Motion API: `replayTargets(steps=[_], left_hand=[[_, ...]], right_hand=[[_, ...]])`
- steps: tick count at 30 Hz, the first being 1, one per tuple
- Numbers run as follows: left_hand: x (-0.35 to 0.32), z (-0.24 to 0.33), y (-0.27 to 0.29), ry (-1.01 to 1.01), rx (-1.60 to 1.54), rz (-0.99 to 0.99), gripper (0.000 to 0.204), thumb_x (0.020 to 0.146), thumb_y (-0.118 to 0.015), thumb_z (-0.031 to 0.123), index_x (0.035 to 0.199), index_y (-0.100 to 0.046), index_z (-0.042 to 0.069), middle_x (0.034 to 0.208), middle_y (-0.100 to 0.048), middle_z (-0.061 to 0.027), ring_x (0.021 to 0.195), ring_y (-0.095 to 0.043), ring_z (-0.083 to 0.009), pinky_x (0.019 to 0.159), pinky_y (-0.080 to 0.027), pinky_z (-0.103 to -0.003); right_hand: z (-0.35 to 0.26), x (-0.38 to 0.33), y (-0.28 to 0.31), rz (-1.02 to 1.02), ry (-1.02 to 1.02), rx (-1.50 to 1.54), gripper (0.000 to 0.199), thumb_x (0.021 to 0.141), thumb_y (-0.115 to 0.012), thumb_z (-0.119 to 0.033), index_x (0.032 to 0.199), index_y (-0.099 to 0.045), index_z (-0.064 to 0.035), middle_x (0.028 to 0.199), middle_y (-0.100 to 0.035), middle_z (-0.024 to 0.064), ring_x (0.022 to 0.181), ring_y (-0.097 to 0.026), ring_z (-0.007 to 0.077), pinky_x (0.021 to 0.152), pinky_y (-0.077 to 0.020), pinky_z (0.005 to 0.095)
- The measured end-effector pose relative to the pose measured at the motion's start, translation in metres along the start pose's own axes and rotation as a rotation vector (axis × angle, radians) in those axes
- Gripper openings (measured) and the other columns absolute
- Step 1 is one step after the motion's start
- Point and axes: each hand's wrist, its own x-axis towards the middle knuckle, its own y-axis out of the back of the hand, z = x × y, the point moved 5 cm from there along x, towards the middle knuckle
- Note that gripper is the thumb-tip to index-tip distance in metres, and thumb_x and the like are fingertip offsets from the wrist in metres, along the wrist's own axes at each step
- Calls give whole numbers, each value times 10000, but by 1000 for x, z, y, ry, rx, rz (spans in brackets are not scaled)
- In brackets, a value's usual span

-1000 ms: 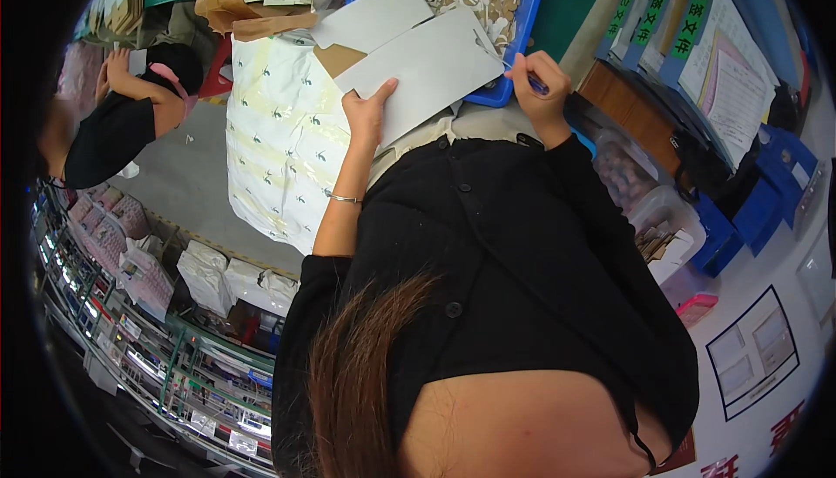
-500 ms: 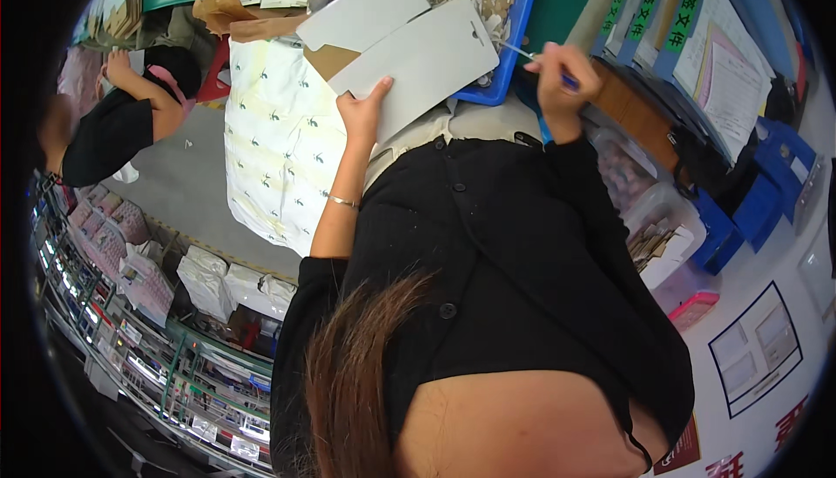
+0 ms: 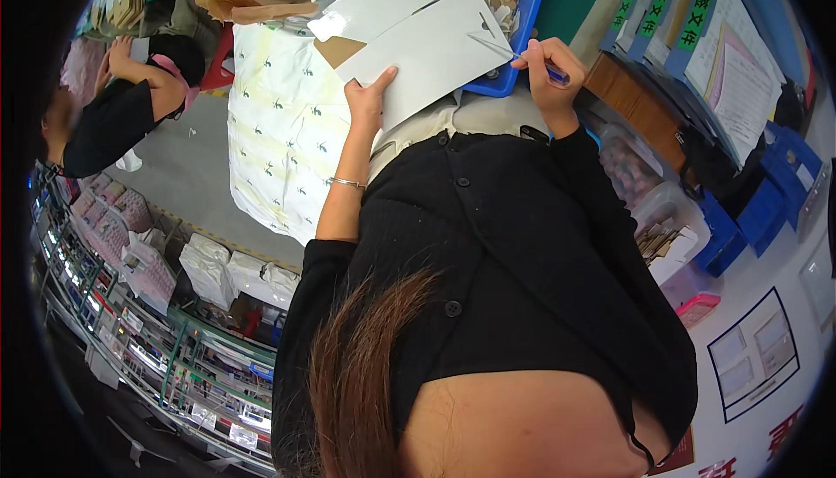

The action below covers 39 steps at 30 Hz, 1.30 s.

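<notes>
The left hand (image 3: 367, 99) is gripping the lower edge of a flat grey cardboard sheet (image 3: 435, 51) over a blue plastic tray (image 3: 514, 60); it looks light, stiff, best held edgewise. The right hand (image 3: 542, 73) is pinching a blue pen (image 3: 547, 70).

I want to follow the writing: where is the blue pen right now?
In the head view, upper right of centre: the blue pen is in the right hand, its tip beside the flat white card, over the blue tray's rim.
</notes>
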Motion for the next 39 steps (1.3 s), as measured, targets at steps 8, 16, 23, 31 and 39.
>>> replayTargets(steps=[8, 16, 23, 31, 39], left_hand=[[-6, 6, 0, -52, -6, 6, 322, 642, -766, 73, 802, -542, -94, 708, -607, -147, 560, -581, -174, 495, -504, -231], [-8, 18, -5, -180, 53, -45, 303, 650, -759, 65, 805, -558, -102, 715, -617, -147, 550, -575, -158, 485, -499, -223], [0, 12, -6, -148, -28, -67, 295, 655, -753, 59, 815, -563, -100, 721, -620, -145, 543, -570, -153, 486, -500, -219], [-1, 10, -4, -133, -32, -61, 281, 661, -748, 57, 811, -567, -96, 715, -619, -144, 545, -569, -154, 493, -501, -221], [-34, 47, -9, -211, 70, -11, 262, 671, -739, 58, 809, -578, -95, 724, -624, -139, 571, -574, -153, 509, -496, -219]], right_hand=[[-4, -7, -21, -83, 28, -63, 191, 760, -556, 39, 574, -525, 12, 554, -539, 41, 434, -443, 116, 451, -362, 207], [-9, 7, -22, -56, 93, -85, 173, 729, -570, 51, 582, -495, -5, 548, -502, 32, 440, -383, 133, 438, -332, 226], [-14, 4, -18, -2, 140, -101, 182, 702, -577, 59, 576, -472, -19, 532, -468, 32, 453, -366, 148, 439, -320, 235], [-18, -7, -10, 8, 163, -100, 125, 728, -564, 37, 620, -528, -16, 570, -494, 31, 465, -393, 153, 455, -341, 238], [-44, 24, -19, -107, 83, -241, 28, 746, -616, -46, 733, -594, -34, 745, -555, 21, 557, -462, 138, 517, -381, 237]])
